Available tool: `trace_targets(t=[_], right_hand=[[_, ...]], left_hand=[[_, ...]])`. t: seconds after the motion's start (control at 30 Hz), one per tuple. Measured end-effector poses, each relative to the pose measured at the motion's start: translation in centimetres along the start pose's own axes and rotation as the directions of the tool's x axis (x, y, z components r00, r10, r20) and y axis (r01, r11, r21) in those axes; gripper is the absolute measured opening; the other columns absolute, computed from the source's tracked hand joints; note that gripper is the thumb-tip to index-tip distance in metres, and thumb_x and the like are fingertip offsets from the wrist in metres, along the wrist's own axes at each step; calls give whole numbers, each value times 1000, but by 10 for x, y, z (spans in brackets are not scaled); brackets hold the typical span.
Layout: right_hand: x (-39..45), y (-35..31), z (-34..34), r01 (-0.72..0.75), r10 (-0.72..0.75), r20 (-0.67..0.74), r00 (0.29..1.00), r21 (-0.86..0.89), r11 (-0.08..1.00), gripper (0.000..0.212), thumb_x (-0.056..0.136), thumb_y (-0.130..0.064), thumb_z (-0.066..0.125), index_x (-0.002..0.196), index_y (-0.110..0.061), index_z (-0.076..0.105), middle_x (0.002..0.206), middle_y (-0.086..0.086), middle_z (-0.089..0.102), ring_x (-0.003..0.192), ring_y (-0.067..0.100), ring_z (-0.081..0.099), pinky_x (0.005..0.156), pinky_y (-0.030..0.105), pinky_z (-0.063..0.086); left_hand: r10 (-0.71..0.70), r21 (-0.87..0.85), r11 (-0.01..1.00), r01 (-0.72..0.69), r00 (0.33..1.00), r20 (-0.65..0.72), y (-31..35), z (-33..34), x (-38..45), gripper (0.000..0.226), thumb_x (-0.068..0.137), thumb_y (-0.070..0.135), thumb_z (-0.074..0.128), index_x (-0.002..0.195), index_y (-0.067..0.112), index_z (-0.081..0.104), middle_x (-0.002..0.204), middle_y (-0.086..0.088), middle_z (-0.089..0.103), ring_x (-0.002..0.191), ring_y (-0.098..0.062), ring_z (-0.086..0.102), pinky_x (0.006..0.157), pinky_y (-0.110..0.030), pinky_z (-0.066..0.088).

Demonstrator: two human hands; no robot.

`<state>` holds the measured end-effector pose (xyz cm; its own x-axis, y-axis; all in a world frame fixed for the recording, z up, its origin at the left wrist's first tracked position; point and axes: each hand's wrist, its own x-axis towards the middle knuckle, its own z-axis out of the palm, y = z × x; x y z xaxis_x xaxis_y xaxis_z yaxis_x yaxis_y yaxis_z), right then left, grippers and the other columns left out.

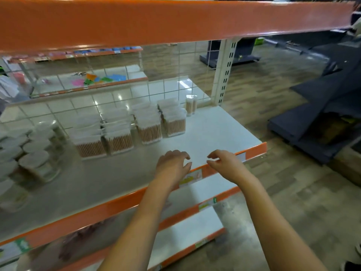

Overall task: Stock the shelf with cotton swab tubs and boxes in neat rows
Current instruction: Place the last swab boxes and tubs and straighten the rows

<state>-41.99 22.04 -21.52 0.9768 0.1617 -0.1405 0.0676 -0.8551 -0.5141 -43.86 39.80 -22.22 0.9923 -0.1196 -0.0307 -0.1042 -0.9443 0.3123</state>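
Clear rectangular cotton swab boxes [121,132] stand in rows several deep at the back middle of the white shelf [205,133]. Round swab tubs [37,159] with white lids crowd the shelf's left part. One slim swab tube [191,105] stands alone at the back right. My left hand [172,166] hovers over the shelf's front edge, fingers loosely curled, holding nothing. My right hand [224,163] hangs beside it, just past the orange edge strip [254,150], also empty, with fingers relaxed.
An orange beam [175,22] of the shelf above crosses the top. A wire grid back panel [166,89] closes the rear. Lower shelves [195,227] sit beneath. Dark shelf parts [322,118] lie on the floor at right. The shelf's right front part holds nothing.
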Motion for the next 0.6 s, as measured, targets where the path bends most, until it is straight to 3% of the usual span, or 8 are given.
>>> trace_targets(t=[0.43, 0.6], right_hand=[[39, 7, -13, -69, 67, -77, 995, -23, 997, 33, 94, -35, 51, 122, -19, 57, 126, 0, 58, 118, 20, 49, 102, 39, 40], [53, 6, -10, -56, 54, -59, 997, -33, 998, 34, 94, -33, 52, 124, -17, 56, 126, 1, 57, 118, 18, 49, 100, 32, 41]], left_hand=[[123, 11, 992, -122, 990, -65, -1, -5, 56, 32, 94, 40, 47, 120, 25, 58, 123, 0, 58, 116, -19, 50, 97, -34, 41], [165, 25, 986, -164, 983, -84, -8, 6, 72, 33, 92, 41, 51, 119, 24, 60, 118, 1, 62, 111, -18, 54, 96, -34, 43]])
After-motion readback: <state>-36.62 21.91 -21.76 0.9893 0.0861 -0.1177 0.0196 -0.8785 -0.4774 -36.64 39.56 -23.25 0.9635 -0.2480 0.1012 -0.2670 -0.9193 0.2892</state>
